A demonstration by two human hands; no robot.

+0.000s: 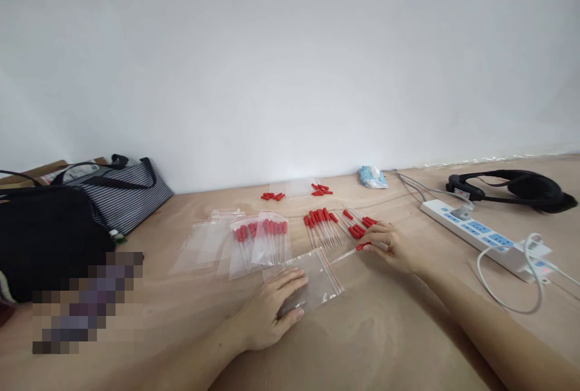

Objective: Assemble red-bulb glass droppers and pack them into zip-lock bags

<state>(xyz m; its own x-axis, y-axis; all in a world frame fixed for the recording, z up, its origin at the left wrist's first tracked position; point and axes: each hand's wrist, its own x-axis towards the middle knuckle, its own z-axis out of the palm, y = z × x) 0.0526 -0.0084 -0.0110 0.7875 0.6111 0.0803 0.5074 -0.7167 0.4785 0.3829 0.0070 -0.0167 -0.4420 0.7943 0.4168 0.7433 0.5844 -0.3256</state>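
Observation:
My left hand (274, 306) lies with fingers stretched out on a clear zip-lock bag (317, 285), its red-striped mouth turned to the right. No dropper can be made out inside that bag. The thumb and fingers of my right hand (392, 249) pinch a glass dropper (347, 256) by its red rubber bulb, the thin tube pointing left towards the bag's mouth. Around those fingers lie loose droppers (356, 231), and a fanned group of droppers (322, 225) rests just left of them. Filled zip-lock bags (272, 252) holding red-bulbed droppers overlap beyond my left hand.
Flat bags (203, 246) lie further left. By the wall are red bulbs (272, 196) and more bulbs (321, 190), with glass tubes between. A blue-white packet (374, 177), power strip (480, 234), cables and black headset (512, 188) occupy the right; a striped bag (127, 191) stands left.

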